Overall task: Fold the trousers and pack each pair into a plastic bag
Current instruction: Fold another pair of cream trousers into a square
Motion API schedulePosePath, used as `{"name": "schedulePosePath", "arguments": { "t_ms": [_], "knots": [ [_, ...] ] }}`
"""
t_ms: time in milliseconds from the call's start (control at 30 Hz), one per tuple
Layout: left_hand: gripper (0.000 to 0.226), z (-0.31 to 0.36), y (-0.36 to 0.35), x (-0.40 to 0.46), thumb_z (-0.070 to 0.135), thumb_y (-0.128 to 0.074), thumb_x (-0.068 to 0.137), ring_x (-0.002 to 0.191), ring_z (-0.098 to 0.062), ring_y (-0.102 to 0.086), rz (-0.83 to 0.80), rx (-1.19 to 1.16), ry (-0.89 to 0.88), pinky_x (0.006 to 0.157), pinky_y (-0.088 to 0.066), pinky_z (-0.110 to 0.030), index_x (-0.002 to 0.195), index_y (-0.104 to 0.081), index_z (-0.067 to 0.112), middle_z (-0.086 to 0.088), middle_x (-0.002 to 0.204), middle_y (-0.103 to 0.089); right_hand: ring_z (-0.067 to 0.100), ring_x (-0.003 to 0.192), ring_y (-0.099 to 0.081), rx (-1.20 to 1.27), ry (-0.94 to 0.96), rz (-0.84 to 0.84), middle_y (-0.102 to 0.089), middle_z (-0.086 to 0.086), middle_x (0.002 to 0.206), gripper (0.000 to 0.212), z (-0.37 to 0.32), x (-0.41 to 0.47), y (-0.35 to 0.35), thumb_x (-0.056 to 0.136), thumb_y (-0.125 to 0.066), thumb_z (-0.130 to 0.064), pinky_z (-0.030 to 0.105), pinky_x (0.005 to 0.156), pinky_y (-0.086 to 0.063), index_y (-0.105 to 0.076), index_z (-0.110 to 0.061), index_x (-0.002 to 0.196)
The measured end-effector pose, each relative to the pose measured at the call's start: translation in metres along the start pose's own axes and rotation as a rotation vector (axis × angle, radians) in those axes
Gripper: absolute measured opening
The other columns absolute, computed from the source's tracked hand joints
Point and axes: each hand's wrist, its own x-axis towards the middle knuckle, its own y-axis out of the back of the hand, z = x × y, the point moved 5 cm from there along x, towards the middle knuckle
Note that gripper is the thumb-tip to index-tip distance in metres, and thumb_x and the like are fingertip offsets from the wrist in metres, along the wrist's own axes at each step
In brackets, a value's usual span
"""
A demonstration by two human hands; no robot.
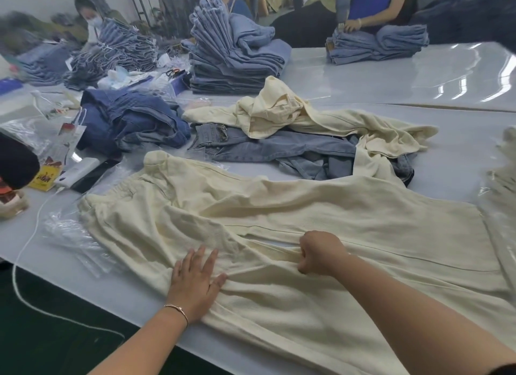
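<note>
At 6 o'clock on the desk (349,76), cream trousers (279,207) lie spread flat. Left hand (194,282) presses flat on the fabric, fingers extended; right hand (318,253), at its 3 o'clock, is fisted, pinching a fold. Plastic bags (75,240) lie at the trousers' 9 o'clock.

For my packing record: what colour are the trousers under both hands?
The spread textured trousers are pale cream, seen in the head view.
</note>
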Motion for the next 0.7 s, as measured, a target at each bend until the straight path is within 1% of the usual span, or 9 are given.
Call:
{"name": "schedulePosePath", "arguments": {
  "t_ms": [67, 133, 233, 333, 467, 533, 567, 633, 700],
  "knots": [
    [0.087, -0.003, 0.005, 0.001, 0.077, 0.005, 0.076, 0.147, -0.020, 0.000, -0.005, -0.010, -0.005, 0.119, -0.006, -0.039, 0.152, -0.009, 0.035, 0.003, 0.161, -0.002, 0.021, 0.056, -0.047, -0.020, -0.009, -0.053, -0.044, -0.001, 0.059, 0.027, -0.003, 0.000, -0.001, 0.068, -0.065, -0.029, 0.022, 0.044, -0.029, -0.044, -0.017, 0.057],
    [0.072, -0.011, 0.010, 0.002, 0.067, -0.014, 0.091, 0.146, -0.020, -0.009, 0.010, -0.060, 0.016, 0.117, -0.015, -0.035, 0.152, -0.016, 0.030, -0.001, 0.160, -0.011, 0.021, 0.055, -0.044, 0.001, -0.020, -0.075, -0.042, -0.001, 0.057, 0.025, -0.002, 0.001, 0.000, 0.067, -0.063, -0.026, 0.021, 0.044, -0.029, -0.043, -0.016, 0.056],
    [0.063, -0.024, 0.016, 0.002, 0.051, -0.032, 0.098, 0.145, -0.021, -0.016, 0.037, -0.177, 0.071, 0.115, -0.021, -0.031, 0.151, -0.020, 0.020, -0.008, 0.156, -0.019, 0.018, 0.051, -0.033, 0.205, -0.053, -0.074, -0.032, 0.001, 0.052, 0.027, 0.011, 0.005, 0.008, 0.067, -0.059, -0.016, 0.022, 0.044, -0.023, -0.038, -0.014, 0.051],
    [0.060, -0.030, 0.020, 0.004, 0.047, -0.035, 0.099, 0.142, -0.019, -0.023, 0.059, -0.208, 0.087, 0.113, -0.027, -0.030, 0.148, -0.028, 0.014, -0.006, 0.152, -0.026, 0.015, 0.050, -0.027, 0.348, -0.010, -0.025, -0.028, 0.000, 0.051, 0.031, 0.018, 0.010, 0.016, 0.067, -0.057, -0.008, 0.026, 0.045, -0.019, -0.034, -0.016, 0.047],
    [0.056, -0.029, 0.028, 0.003, 0.047, -0.023, 0.099, 0.130, -0.018, -0.041, 0.103, -0.146, 0.081, 0.102, -0.038, -0.029, 0.136, -0.047, 0.012, -0.003, 0.140, -0.043, 0.019, 0.064, -0.039, 0.484, -0.136, 0.131, -0.038, -0.004, 0.059, 0.028, 0.036, 0.014, 0.016, 0.068, -0.057, -0.006, 0.030, 0.050, -0.023, -0.036, -0.019, 0.056],
    [0.069, -0.026, 0.036, 0.001, 0.049, -0.012, 0.088, 0.109, -0.024, -0.056, 0.146, -0.068, 0.056, 0.084, -0.049, -0.033, 0.119, -0.061, 0.011, -0.005, 0.121, -0.057, 0.023, 0.074, -0.047, 0.421, -0.284, 0.222, -0.045, -0.004, 0.070, 0.020, 0.044, 0.013, 0.016, 0.074, -0.056, -0.010, 0.030, 0.052, -0.028, -0.038, -0.019, 0.069],
    [0.067, -0.029, 0.038, -0.001, 0.047, -0.014, 0.086, 0.098, -0.027, -0.060, 0.188, -0.061, 0.057, 0.074, -0.051, -0.035, 0.110, -0.065, 0.011, -0.007, 0.111, -0.061, 0.024, 0.079, -0.052, 0.341, -0.361, 0.243, -0.049, -0.004, 0.077, 0.017, 0.043, 0.012, 0.016, 0.077, -0.054, -0.012, 0.030, 0.056, -0.031, -0.038, -0.019, 0.077],
    [0.045, -0.043, 0.041, 0.000, 0.036, -0.030, 0.093, 0.088, -0.029, -0.059, 0.253, -0.090, 0.127, 0.066, -0.049, -0.034, 0.099, -0.067, 0.012, -0.006, 0.100, -0.061, 0.023, 0.089, -0.059, 0.124, -0.426, 0.252, -0.058, -0.004, 0.089, 0.015, 0.035, 0.013, 0.015, 0.081, -0.049, -0.013, 0.032, 0.068, -0.033, -0.038, -0.022, 0.088],
    [0.026, -0.065, 0.043, 0.004, 0.027, -0.041, 0.097, 0.080, -0.024, -0.054, 0.269, -0.159, 0.225, 0.064, -0.045, -0.033, 0.086, -0.061, 0.015, -0.003, 0.089, -0.056, 0.019, 0.100, -0.056, -0.044, -0.445, 0.241, -0.061, -0.006, 0.101, 0.018, 0.029, 0.016, 0.014, 0.083, -0.044, -0.013, 0.036, 0.083, -0.032, -0.047, -0.026, 0.095]
  ]
}}
